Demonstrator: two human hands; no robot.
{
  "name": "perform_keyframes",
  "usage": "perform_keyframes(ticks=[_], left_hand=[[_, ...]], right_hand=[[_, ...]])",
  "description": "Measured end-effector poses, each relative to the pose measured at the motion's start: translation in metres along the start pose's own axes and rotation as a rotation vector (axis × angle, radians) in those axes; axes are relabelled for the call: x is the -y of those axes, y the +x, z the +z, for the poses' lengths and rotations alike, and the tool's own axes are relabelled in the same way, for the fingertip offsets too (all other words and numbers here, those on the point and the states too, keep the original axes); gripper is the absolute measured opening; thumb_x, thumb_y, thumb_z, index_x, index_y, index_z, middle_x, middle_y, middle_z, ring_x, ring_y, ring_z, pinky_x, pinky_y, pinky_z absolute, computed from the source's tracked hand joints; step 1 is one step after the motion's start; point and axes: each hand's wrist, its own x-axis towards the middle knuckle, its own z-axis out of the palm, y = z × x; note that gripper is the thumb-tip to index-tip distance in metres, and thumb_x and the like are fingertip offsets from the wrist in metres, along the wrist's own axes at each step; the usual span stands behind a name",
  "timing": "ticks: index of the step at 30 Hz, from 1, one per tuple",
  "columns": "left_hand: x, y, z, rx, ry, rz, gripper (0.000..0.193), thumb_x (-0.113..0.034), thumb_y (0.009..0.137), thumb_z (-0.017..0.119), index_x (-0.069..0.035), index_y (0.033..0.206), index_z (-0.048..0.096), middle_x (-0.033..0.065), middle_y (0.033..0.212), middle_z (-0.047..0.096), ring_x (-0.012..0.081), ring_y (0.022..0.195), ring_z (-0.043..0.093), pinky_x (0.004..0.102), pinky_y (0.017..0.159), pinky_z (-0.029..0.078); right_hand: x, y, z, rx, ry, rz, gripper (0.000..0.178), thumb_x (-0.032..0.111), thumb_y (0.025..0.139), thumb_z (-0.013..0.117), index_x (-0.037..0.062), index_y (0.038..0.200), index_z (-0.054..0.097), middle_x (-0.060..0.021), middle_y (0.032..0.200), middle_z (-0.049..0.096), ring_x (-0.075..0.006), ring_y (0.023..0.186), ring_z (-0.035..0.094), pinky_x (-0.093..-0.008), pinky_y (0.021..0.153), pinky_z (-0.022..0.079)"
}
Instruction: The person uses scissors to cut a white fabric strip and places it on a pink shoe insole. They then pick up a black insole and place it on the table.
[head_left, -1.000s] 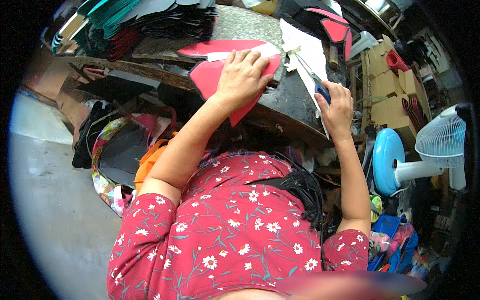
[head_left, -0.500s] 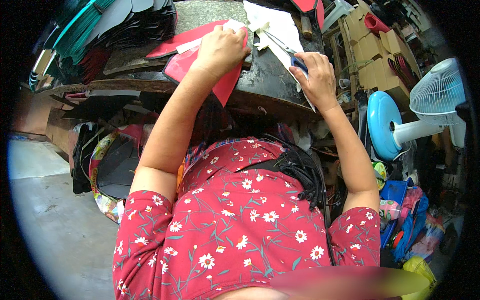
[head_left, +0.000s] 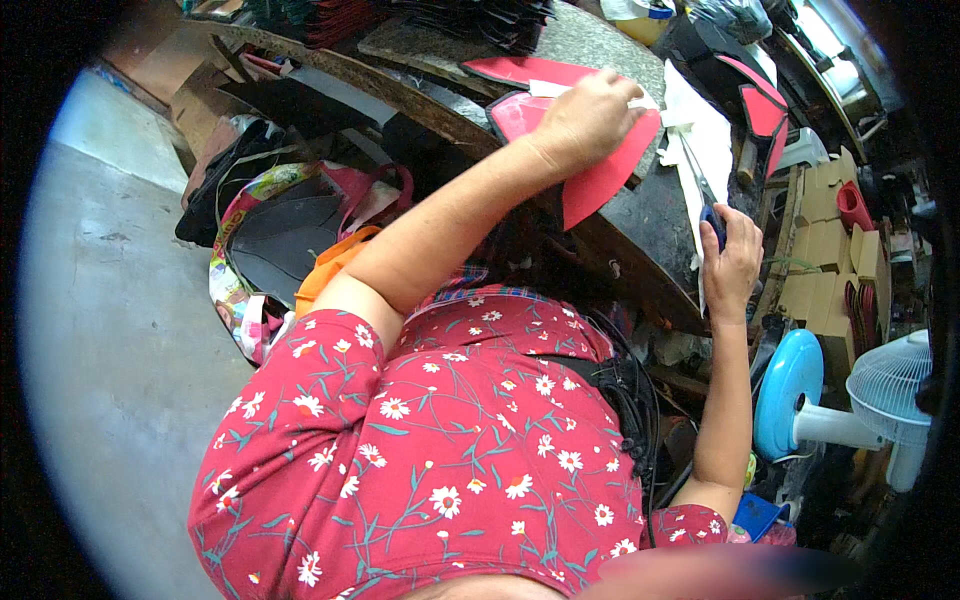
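My left hand (head_left: 585, 125) is closed over a white strip (head_left: 548, 89) that lies across red pieces with black edging (head_left: 612, 178). Its fingertips pinch around the strip, though the exact grip is partly hidden. One corner of the red material hangs past the table's edge. Closed around the dark blue handle of a pair of scissors (head_left: 712, 226) is my right hand (head_left: 733, 262). The scissor blades point away from me and lie over a white sheet (head_left: 712, 135) with uneven edges.
More red and black pieces (head_left: 763, 112) lie at the far right of the worktable (head_left: 640, 235). Stacked dark sheets (head_left: 480, 20) stand at the back. On the right are cardboard boxes (head_left: 822, 215) and a blue-and-white fan (head_left: 790, 390). A colourful bag (head_left: 235, 230) sits at lower left.
The whole view has swung, so the table and both hands now appear further right and tilted. The left hand stays on the red pieces; the right still holds the scissors.
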Motion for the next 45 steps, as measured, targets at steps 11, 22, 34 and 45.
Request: perform_keyframes(ticks=[11,22,34,45], left_hand=[[0.044,-0.008,-0.011,0.013,0.28,0.124,0.032,-0.019,0.086,0.066,-0.007,0.115,0.067,0.0125,0.106,0.068,0.0325,0.101,0.062,0.0403,0.091,0.05],[0.026,-0.025,-0.009,0.025,0.505,0.205,0.015,-0.016,0.08,0.062,-0.007,0.086,0.072,0.0107,0.095,0.066,0.0296,0.097,0.061,0.0406,0.077,0.051],[0.012,-0.015,-0.02,0.181,0.574,0.237,0.02,-0.018,0.082,0.059,-0.008,0.094,0.071,0.0091,0.096,0.063,0.026,0.097,0.059,0.0382,0.081,0.05],[0.014,-0.015,-0.035,0.255,0.409,0.243,0.015,-0.017,0.081,0.064,-0.004,0.089,0.067,0.0111,0.091,0.061,0.0288,0.095,0.059,0.0383,0.084,0.051]], right_hand=[[-0.002,0.002,-0.003,0.02,-0.005,0.005,0.035,0.037,0.096,0.061,0.0104,0.119,0.062,-0.0096,0.115,0.062,-0.0309,0.111,0.056,-0.0438,0.094,0.043],[-0.002,0.001,-0.001,0.043,0.02,0.001,0.035,0.037,0.098,0.058,0.0093,0.118,0.062,-0.011,0.116,0.061,-0.0319,0.112,0.056,-0.044,0.095,0.042],[-0.008,0.0,0.0,0.046,0.051,0.024,0.038,0.042,0.099,0.055,0.0094,0.118,0.062,-0.0114,0.116,0.062,-0.0317,0.112,0.056,-0.0445,0.095,0.042],[0.018,0.022,-0.014,0.074,0.037,-0.203,0.052,0.041,0.092,0.065,0.0075,0.131,0.055,-0.0138,0.132,0.056,-0.0333,0.127,0.049,-0.0473,0.109,0.034]])
